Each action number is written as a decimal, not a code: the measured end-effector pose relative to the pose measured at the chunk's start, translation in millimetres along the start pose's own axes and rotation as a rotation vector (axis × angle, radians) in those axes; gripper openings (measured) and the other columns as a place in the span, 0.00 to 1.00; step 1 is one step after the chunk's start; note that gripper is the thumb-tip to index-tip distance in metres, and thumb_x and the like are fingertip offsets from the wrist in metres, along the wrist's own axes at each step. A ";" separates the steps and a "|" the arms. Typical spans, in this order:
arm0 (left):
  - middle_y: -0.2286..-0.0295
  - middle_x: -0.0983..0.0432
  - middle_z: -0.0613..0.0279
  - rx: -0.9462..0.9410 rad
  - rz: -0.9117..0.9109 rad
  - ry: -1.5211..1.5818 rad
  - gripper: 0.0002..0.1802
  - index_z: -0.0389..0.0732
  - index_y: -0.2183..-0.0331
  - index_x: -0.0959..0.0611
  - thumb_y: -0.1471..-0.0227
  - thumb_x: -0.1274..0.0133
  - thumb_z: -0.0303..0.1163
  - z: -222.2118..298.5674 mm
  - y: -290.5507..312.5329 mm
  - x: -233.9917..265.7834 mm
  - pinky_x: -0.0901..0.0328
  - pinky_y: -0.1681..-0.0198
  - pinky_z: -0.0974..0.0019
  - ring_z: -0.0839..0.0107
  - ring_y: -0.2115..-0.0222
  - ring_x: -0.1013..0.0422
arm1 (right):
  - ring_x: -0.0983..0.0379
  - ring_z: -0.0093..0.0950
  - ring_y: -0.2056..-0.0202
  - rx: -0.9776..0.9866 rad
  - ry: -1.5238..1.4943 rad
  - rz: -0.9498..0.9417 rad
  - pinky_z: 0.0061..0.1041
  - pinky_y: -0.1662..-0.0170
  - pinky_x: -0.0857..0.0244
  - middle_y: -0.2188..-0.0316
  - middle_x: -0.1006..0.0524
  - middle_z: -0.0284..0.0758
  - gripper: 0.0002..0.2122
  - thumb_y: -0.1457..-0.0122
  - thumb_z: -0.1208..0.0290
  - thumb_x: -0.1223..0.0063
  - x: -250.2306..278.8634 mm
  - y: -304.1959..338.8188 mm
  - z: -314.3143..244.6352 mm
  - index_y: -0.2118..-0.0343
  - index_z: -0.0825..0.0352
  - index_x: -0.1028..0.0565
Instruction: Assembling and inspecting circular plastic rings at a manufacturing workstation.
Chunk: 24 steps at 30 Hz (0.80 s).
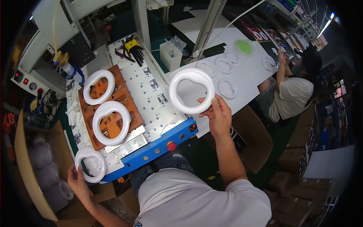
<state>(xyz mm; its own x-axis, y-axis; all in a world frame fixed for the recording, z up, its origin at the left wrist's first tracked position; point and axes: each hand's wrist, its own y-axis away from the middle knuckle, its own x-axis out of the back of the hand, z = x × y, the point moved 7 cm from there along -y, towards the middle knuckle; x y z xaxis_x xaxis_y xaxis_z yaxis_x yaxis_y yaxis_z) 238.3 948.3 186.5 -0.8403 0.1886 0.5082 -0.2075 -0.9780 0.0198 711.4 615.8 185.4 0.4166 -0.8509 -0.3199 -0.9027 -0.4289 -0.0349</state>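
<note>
My right hand (218, 116) grips a glossy white plastic ring (175, 90) by its lower right edge, raised over the right end of the bench. My left hand (77, 181) holds another white ring (101, 167) by its left side, at the near left corner of the bench. Between them a brown-orange fixture block (136, 118) lies on the bench. Two more white rings rest on it: the far ring (111, 86) and the near ring (126, 120). Both held rings have a slight inward bump along the inner edge.
A blue front panel (151, 152) with a red button (171, 146) edges the bench. A black-and-yellow glove (134, 50) lies at the back. An open carton (23, 151) of wrapped rings stands left. A co-worker (293, 90) sits beside a white table (251, 81) bearing several clear rings.
</note>
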 end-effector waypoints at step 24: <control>0.57 0.25 0.50 0.000 -0.049 0.885 0.25 0.30 0.42 0.34 0.37 0.54 0.31 84.5 46.5 -19.4 0.29 0.56 0.63 0.67 0.62 0.25 | 0.28 0.38 0.48 -0.075 1.431 0.321 0.36 0.47 0.34 0.48 0.26 0.48 0.28 0.37 0.53 0.46 168.4 -37.9 77.3 0.44 0.76 0.30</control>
<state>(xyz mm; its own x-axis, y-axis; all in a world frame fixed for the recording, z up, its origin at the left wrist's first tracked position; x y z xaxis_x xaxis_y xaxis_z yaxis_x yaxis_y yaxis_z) 287.3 891.7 250.4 -0.9097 0.2301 -0.3457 -0.2537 -0.9670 0.0239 807.4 512.2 59.7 -0.0071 -0.4603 0.8877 -0.9862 -0.1437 -0.0825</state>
